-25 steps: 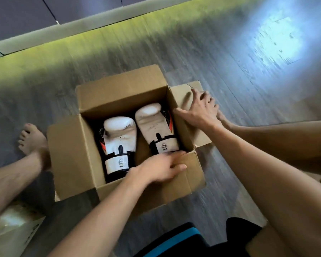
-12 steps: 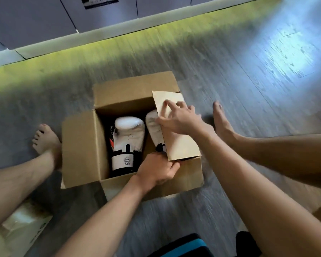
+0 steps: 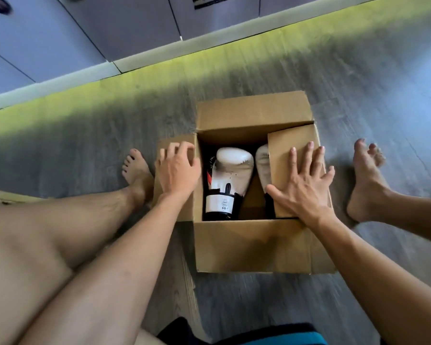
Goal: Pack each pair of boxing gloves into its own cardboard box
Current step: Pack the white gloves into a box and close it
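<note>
My right hand lies flat, pressing the right flap; my left hand curls over the left flap. The cardboard box seems light, stiff: fold at free edges.

Right hand is pressing the right flap down flat over the right glove, no longer mid-fold, while the left hand, gone from the near flap, is curling its fingers over the far edge of the left flap.
</note>
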